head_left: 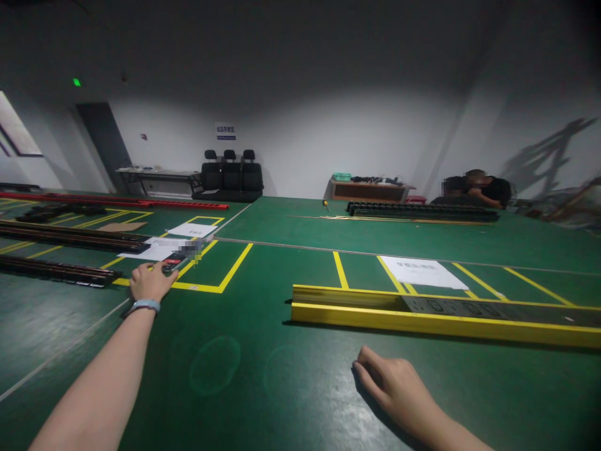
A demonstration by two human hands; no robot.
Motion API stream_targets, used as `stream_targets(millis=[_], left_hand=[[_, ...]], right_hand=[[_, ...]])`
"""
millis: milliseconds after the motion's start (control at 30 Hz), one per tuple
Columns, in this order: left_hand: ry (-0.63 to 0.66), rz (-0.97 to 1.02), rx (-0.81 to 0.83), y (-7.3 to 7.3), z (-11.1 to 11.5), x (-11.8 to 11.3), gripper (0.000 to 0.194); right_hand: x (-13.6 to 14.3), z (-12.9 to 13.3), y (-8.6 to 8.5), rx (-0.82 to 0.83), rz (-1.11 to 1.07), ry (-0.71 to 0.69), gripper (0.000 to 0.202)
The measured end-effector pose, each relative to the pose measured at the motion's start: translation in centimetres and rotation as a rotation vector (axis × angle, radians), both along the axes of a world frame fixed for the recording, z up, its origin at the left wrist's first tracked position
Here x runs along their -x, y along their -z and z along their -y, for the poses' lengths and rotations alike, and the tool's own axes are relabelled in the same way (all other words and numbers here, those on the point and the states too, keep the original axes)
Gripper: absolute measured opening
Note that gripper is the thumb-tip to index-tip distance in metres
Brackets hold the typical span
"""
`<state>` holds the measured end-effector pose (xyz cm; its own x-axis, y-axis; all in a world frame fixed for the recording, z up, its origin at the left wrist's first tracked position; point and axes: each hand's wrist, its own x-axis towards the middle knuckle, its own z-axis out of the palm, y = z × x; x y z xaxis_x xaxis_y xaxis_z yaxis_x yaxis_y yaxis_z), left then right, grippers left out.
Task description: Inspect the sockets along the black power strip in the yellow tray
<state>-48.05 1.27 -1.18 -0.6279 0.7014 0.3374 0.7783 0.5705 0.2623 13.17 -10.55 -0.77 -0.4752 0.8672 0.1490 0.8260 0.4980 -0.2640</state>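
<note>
My left hand point(151, 283) reaches out to the far left, its fingers curled over the near end of a flat, dark, phone-like object point(171, 261) with a red patch. Part of that object is pixelated. It lies over the edge of a white printed sheet point(157, 248). On the near side of a long yellow channel point(432, 319), my right hand point(397, 385) rests on the green tabletop point(282, 369) with its fingers loosely curled. Nothing shows in it, and it is apart from the channel.
Dark rails point(70, 235) and a red rail point(117, 200) lie at the left. Another white sheet point(422, 272) lies behind the channel. Farther back are a black ribbed strip point(422, 212), a screwdriver point(326, 205), black seats point(231, 177) and a person point(488, 188) at the right.
</note>
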Motion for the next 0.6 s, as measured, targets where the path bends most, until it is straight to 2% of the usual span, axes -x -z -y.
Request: stream_targets(millis=[133,600], left_hand=[[-0.035,-0.091,-0.022,0.25,-0.05,0.1,0.059],[-0.028,-0.061,-0.028,0.57,-0.2,0.41,0.072]], right_hand=[[0.02,0.09,-0.22,0.0,-0.009,-0.007,0.033],[0.06,0.12,-0.26,0.012,-0.044,-0.003,0.032]])
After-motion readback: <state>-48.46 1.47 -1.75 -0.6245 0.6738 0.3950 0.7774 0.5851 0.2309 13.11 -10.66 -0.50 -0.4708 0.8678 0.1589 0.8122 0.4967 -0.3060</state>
